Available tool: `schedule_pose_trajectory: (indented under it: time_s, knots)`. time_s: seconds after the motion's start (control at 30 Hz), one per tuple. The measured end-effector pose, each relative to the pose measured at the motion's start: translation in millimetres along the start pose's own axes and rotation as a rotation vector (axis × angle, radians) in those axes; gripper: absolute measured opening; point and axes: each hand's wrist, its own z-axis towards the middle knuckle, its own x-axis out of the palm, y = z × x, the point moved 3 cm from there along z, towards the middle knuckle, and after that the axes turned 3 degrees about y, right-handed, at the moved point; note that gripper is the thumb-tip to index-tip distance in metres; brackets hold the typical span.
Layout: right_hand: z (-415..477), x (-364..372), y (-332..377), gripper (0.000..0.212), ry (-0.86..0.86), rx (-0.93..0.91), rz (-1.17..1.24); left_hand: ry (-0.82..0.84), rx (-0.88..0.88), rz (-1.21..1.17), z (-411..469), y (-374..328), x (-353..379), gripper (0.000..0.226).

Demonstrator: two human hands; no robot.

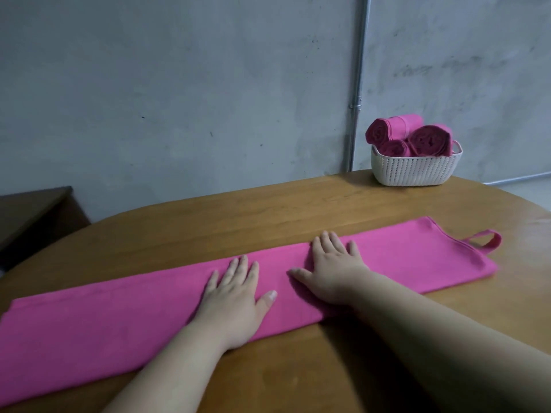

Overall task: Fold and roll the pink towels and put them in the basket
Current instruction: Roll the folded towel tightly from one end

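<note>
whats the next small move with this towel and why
Probably shift the left hand and right hand to one end of the pink towel and start rolling: it already lies folded in a long flat strip, with both hands flat on its middle.

Bare table point(268, 210) between towel point(119, 317) and basket point(414, 171); wall point(179, 84) just behind basket

Rounded brown wooden counter point(298, 204) carries one long folded pink towel point(119, 317) lying flat across it, and a white woven plastic basket point(414, 169) near the far edge
</note>
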Motion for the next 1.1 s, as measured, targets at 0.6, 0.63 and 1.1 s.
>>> schedule_pose_trajectory:
  time_s: [0.6, 0.63, 1.1]
  knots:
    - [50.0, -0.8, 25.9, 0.020, -0.175, -0.174, 0.167, -0.363, -0.166, -0.101, 14.6, 104.2, -28.0, 0.014]
    - [49.9, 0.4, 25.4, 0.021, -0.180, -0.170, 0.174, -0.365, -0.175, -0.106, 15.5, 104.2, -27.4, 0.015]
    - [56.3, -10.1, 23.9, 0.051, -0.127, -0.072, 0.125, -0.372, -0.247, -0.152, 30.4, 109.7, -23.4, 0.016]
